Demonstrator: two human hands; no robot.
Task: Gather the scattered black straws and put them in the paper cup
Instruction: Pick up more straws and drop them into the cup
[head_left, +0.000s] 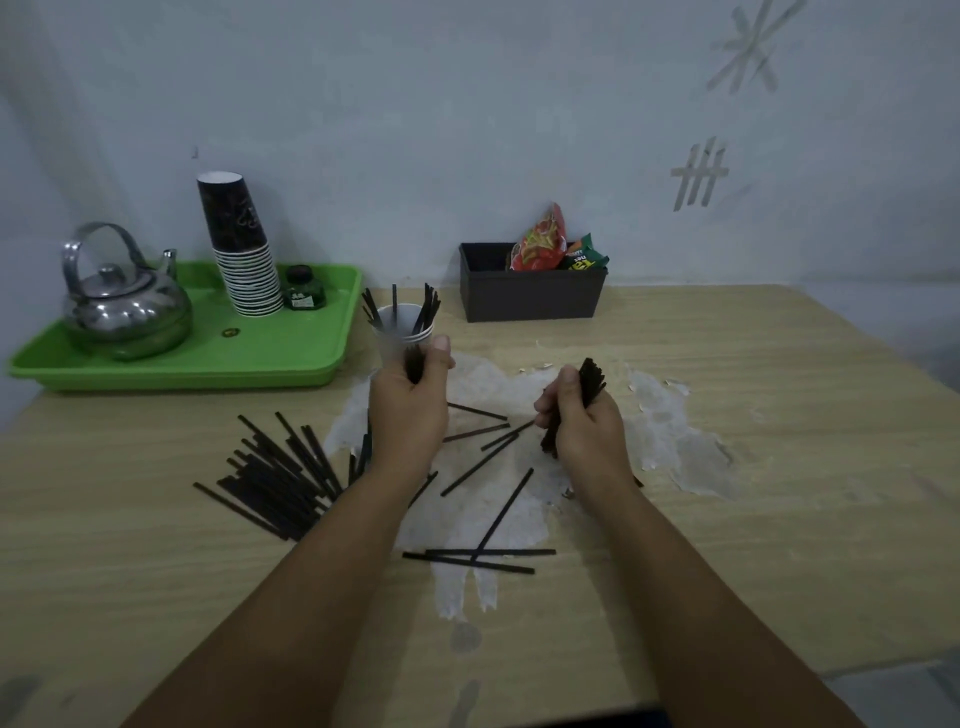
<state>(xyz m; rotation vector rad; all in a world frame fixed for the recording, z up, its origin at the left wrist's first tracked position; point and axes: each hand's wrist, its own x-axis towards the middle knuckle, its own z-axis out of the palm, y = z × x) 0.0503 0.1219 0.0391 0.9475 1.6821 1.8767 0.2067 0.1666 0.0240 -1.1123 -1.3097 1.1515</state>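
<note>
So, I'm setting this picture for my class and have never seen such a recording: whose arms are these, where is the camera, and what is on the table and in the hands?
No machine here: a person wears one camera on the head, looking down at their own arms. The left hand grips a few black straws beside the paper cup, which already holds some. The right hand grips a bundle of straws. More loose straws lie on the wooden table. Behind are a green tray with a kettle and stacked cups, and a dark box of snack packets.

Black straws (270, 480) on a tan wood-grain table (779, 467); green tray (291, 343), white cup (397, 332).
</note>
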